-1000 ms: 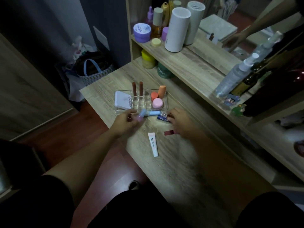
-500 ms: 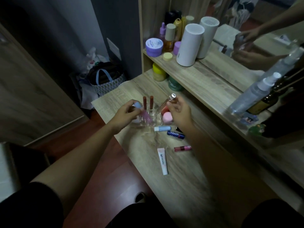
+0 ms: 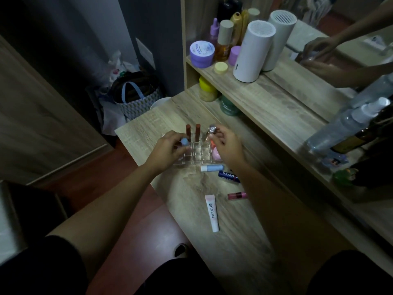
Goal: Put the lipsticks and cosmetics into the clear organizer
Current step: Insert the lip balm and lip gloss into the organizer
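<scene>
Now that both hands have risen from the table, our left hand pinches a blue-capped stick and our right hand a silver-topped tube over the clear organizer; 4 items remain outside.

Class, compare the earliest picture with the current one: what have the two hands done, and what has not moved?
Both hands lifted from the table to the clear organizer. The left hand now holds a blue-capped stick, the right hand a silver-capped tube. The two brown lipsticks, Nivea stick and white tube stayed put.
</scene>
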{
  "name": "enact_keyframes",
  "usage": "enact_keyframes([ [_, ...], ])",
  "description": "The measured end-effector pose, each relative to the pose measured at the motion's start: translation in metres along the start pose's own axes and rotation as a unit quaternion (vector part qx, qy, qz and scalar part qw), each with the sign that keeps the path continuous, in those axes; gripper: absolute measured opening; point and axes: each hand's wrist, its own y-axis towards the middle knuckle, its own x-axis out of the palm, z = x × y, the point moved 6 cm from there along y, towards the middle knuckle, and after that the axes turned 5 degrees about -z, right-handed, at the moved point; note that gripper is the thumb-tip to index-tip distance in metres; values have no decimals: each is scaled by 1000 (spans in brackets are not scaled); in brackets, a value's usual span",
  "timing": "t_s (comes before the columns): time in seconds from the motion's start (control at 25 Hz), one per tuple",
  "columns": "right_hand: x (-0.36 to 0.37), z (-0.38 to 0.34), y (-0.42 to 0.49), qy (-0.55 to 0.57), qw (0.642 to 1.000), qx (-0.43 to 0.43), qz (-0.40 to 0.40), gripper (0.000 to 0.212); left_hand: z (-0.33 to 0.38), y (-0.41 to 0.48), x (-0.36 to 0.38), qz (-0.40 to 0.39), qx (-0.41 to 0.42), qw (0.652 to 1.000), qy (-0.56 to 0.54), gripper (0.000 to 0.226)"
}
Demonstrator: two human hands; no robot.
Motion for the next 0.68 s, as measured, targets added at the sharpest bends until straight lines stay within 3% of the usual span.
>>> enact_keyframes([
  [0.24, 5, -7, 9, -60, 998, -22, -6, 30, 6, 5, 10, 37, -21, 999, 35, 20],
  [0.4, 6, -4, 13, -62, 998, -9, -19, 35, 2, 4, 12, 51, -42, 997, 28, 28],
  [0.56, 4, -1, 15, -64, 997, -5, -32, 42, -2, 2, 12, 53, -68, 996, -19, 40],
  [0.68, -4, -3, 13, -84, 996, -17, -37, 44, 0, -8, 8, 94, -85, 990, -56, 35],
])
